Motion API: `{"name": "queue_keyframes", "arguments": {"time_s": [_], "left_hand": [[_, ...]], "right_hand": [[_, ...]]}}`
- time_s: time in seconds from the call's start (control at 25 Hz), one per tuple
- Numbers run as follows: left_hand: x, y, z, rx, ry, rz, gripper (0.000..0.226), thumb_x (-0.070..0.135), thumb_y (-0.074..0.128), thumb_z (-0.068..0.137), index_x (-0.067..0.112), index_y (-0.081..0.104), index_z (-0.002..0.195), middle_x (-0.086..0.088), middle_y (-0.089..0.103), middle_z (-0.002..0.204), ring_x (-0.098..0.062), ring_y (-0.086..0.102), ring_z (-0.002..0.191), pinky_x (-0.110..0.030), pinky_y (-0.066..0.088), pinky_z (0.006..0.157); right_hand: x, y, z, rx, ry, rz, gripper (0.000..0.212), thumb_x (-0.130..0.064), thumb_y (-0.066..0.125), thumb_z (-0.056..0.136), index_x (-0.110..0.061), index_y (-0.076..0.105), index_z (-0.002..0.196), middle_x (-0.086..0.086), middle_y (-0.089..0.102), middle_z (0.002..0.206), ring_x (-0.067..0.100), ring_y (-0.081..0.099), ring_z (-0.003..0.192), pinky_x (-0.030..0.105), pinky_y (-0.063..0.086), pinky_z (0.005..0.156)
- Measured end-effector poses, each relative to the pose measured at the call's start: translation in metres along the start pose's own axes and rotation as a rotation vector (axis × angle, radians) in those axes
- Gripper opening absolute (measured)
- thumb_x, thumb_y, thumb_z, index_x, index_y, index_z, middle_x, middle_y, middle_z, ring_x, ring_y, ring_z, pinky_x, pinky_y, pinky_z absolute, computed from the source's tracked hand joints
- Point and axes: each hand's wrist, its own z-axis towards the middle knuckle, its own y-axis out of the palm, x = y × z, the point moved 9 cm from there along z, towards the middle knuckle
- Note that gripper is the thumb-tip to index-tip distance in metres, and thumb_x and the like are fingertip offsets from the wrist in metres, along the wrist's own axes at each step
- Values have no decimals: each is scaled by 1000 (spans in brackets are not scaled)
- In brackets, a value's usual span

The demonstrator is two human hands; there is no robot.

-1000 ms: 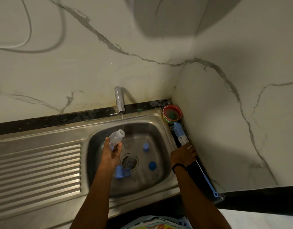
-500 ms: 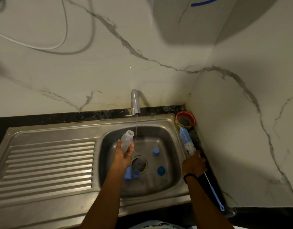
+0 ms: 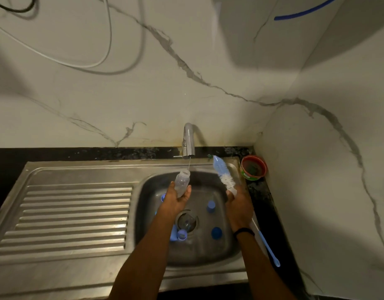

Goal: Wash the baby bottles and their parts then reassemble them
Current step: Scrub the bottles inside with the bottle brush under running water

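The right hand (image 3: 239, 205) now has the brush (image 3: 223, 171) off the counter edge where it lay half a second ago. Its fingers are clenched round the wire stem just below the bristles, the head angled up and away from the fist, and the long handle trails back past the wrist. The left hand (image 3: 176, 200) is unchanged: it grasps the bottle (image 3: 182, 181) by its lower half, mouth tilted up beyond the fingertips, right under the thin stream from the tap (image 3: 188, 139). The brush head stands to the right of the bottle mouth, apart from it. So rinsing seems to give way to scrubbing, and the likely next step is to feed the bristles into the neck. Blue parts (image 3: 211, 206) lie below both hands in the sink (image 3: 199, 252), apparently unwashed.
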Motion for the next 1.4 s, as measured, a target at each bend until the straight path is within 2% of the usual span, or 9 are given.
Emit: {"name": "queue_keyframes", "arguments": {"time_s": [0.12,0.4,0.68,0.76,0.88,1.04,1.24,1.4], "left_hand": [[3,14,7,-23,7,57,52,31,67,95,0,51,134,-27,56,129,-38,62,107,-43,60,73],[13,27,11,-46,25,160,51,28,69,94,0,51,133,-28,58,130,-39,62,113,-44,62,77],[20,29,8,-87,36,258,48,27,71,92,0,52,127,-29,59,126,-40,64,113,-44,60,82],[23,31,5,-92,46,299,45,27,70,94,0,52,126,-28,60,124,-39,64,113,-43,59,83],[32,32,5,-74,90,336,46,27,72,92,1,52,125,-27,60,121,-38,65,112,-43,58,88],[43,31,3,-55,143,383,48,31,73,91,2,53,124,-27,63,119,-36,68,108,-41,59,88],[52,39,-5,-92,237,551,36,32,68,94,7,59,118,-22,69,113,-30,71,102,-36,60,82],[66,41,-16,-116,385,750,40,37,62,98,11,59,128,-15,68,121,-24,72,100,-23,58,59]], "right_hand": [[-7,11,-1,-78,-24,10,20,-31,54,97,-17,66,105,5,67,90,19,60,79,26,42,65],[-14,29,7,-169,23,-41,28,-38,48,100,-20,65,88,-2,63,77,14,58,69,29,47,63],[-25,11,19,-263,-17,12,26,-26,55,96,-17,64,74,3,62,70,20,60,68,33,51,65],[-32,0,24,-307,-74,5,23,-19,59,94,-15,67,73,6,64,69,24,61,69,31,48,64],[-45,-16,30,-350,-164,-10,15,-13,63,91,-6,75,85,13,70,78,28,65,77,33,51,69],[-59,-24,31,-385,-232,-67,12,-13,65,90,-8,77,91,12,73,83,27,66,81,39,54,77],[-68,-10,33,-393,-278,-175,14,-15,63,87,-14,75,80,8,68,72,23,63,73,35,53,68],[-72,17,29,-472,-263,-243,20,-17,58,87,-20,67,70,3,64,71,20,59,71,31,49,65]]}}
